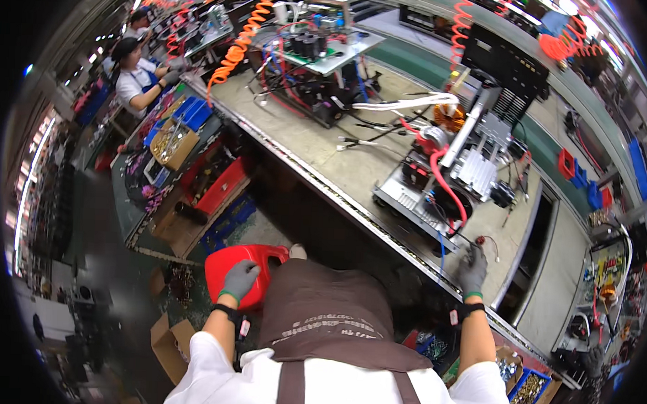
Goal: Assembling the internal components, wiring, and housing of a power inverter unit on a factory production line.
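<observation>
Bare bench top (339, 156) lies open between the wired chassis (449, 174) and the far circuit assembly (314, 66)

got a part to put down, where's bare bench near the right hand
Bare bench top lies between the grey open assembly and the far wired unit, crossed only by a white cable. The edge by the right hand is crowded with loose wires. The left hand rests on a red bin below.

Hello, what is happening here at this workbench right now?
A person in a brown apron stands at a long workbench. The gloved left hand rests on a red plastic bin below the bench. The gloved right hand lies on the bench edge, beside an open electronic assembly with red cables. Another worker sits further left.
</observation>
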`<state>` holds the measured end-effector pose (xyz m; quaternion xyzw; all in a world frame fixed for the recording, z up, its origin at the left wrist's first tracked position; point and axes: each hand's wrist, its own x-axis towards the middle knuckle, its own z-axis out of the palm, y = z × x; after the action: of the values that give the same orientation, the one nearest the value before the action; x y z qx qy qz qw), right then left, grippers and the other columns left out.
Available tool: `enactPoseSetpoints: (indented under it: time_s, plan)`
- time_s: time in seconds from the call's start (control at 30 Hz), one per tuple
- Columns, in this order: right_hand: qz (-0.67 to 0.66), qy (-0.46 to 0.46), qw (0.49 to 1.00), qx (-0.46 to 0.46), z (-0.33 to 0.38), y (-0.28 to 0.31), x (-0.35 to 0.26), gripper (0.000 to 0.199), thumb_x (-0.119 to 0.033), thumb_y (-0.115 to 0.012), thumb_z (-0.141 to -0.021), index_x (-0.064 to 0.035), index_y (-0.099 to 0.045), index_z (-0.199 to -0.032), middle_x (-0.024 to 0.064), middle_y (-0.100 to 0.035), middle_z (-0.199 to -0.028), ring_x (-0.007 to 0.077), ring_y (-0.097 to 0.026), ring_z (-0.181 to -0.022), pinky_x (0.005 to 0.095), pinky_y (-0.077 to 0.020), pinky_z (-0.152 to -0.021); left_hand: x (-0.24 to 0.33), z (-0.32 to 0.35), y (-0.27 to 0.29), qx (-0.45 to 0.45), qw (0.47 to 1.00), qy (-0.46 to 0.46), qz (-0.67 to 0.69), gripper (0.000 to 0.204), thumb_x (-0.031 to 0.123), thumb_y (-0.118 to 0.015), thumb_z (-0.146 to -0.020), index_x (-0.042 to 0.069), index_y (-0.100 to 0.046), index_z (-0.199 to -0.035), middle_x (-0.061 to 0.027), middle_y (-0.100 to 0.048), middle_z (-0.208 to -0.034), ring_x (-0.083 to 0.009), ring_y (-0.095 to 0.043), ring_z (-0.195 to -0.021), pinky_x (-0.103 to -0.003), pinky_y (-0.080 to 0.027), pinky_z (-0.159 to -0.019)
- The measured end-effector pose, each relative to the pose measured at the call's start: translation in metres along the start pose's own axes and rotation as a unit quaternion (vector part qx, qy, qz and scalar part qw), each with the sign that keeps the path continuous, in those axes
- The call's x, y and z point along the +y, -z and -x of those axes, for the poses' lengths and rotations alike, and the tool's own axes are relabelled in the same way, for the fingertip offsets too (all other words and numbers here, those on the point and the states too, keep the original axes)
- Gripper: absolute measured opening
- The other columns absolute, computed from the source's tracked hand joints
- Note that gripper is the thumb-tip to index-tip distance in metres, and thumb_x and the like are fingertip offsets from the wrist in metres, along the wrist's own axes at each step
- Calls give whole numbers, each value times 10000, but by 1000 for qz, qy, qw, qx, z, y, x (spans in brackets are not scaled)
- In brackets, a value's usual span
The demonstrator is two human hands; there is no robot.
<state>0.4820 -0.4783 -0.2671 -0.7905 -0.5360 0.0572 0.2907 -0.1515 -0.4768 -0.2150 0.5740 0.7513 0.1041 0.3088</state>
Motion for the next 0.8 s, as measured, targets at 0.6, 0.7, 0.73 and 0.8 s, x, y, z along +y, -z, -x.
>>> enactPoseSetpoints:
  time_s: [0.6,0.7,0.73,0.8]
  plan:
    - [-182,63,921,340,-38,65,-402,493,-303,-724,-857,-87,-594,-1280,169,-651,-1179,335,-643,-1006,435,-517,-853,-117,-298,234,380,904,46,192,268,299,-626,-872,80,-692,-1012,-173,-701,-958,-309,-686,-902,-383,-525,-801]
    - [-97,193,969,119,-60,12,-492,281,-99,-494,-973,-5,-571,-1226,161,-591,-1220,215,-581,-960,311,-490,-807,-173,-324,290,432,851,148,261,271,279,-632,-885,68,-695,-1043,-151,-716,-926,-279,-693,-855,-365,-524,-761]
    - [-153,174,968,97,-60,-18,-521,227,-51,-507,-942,8,-602,-1138,155,-611,-1116,216,-584,-922,311,-483,-808,-190,-328,303,472,835,130,251,274,282,-635,-884,72,-695,-1050,-149,-716,-930,-271,-691,-857,-360,-522,-763]
    - [-95,328,940,14,-67,-58,-577,174,34,-531,-882,39,-630,-1026,157,-635,-979,229,-594,-885,314,-472,-817,-221,-334,326,492,825,151,233,290,297,-642,-879,83,-695,-1068,-153,-714,-958,-269,-686,-881,-355,-518,-782]
